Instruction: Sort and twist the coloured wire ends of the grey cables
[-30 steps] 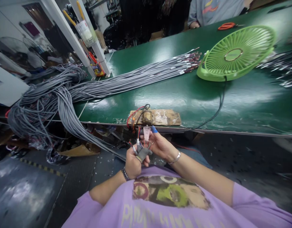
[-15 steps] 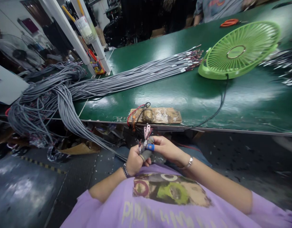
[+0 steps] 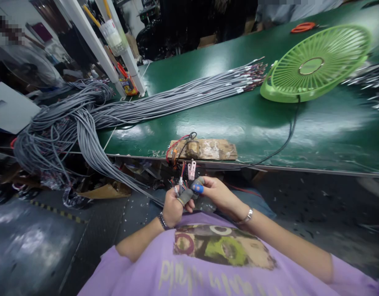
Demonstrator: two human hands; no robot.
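Note:
Low in front of my chest, my left hand (image 3: 173, 209) is closed round the ends of several grey cables (image 3: 146, 193). Thin coloured wires (image 3: 182, 170) and a white sleeve stick up above its fingers. My right hand (image 3: 217, 193) meets it from the right, thumb and finger pinched together. Blue tape (image 3: 198, 188) wraps its thumb, and grey covers sit on fingers of both hands. What the right fingertips grip is too small to make out. A pale pink clip-like piece (image 3: 191, 169) stands just beyond the hands, below the table edge.
A wooden block (image 3: 212, 149) with red and black leads lies at the front edge of the green table (image 3: 164, 127). Behind it stretches a long grey cable bundle (image 3: 183, 94). A green fan (image 3: 311, 65), orange-handled scissors (image 3: 303, 27) and a white post (image 3: 87, 39) stand around.
The wires above my left hand now spread apart and stand up more, showing coloured strands. My right fingertips have shifted slightly off the white sleeve. The view has turned a little.

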